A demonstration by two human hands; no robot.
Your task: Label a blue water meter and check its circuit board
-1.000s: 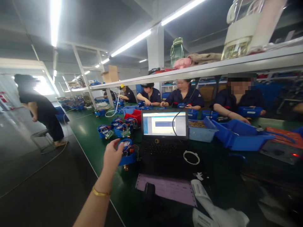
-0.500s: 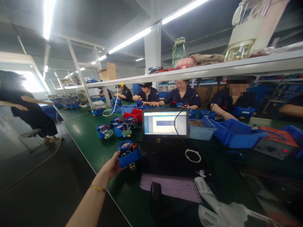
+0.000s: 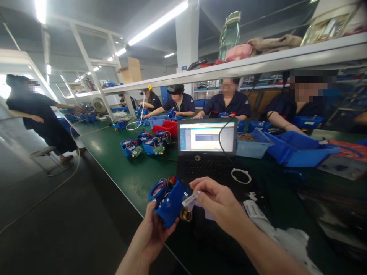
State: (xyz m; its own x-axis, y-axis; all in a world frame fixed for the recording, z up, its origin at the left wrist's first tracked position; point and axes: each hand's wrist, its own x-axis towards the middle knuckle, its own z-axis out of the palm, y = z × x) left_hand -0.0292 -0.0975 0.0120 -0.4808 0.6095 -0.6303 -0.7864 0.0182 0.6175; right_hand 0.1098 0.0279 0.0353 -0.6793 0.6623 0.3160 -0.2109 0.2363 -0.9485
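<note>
My left hand [image 3: 151, 233] grips a blue water meter [image 3: 169, 204], tilted, with coloured wires at its top and a brass threaded end at its lower right. Between the thumb and fingers of my right hand [image 3: 219, 200] is a small white label [image 3: 189, 199], close against the meter's right side. Whether the label touches the housing I cannot tell. Behind them stands an open laptop [image 3: 206, 139] with a lit screen. A brass fitting [image 3: 197, 158] lies on its keyboard and a white ring [image 3: 241, 175] at its right edge.
Several wired blue meters [image 3: 132, 148] stand left of the laptop, with a red bin [image 3: 165, 128] behind. Blue bins [image 3: 298, 151] are on the right. White label rolls [image 3: 255, 212] lie at front right. Co-workers sit across the green table [image 3: 114, 160], under a shelf [image 3: 258, 63].
My left hand has brought the meter nearer and tilted it. My right hand has come in from the lower right with the white label. The view has shifted.
</note>
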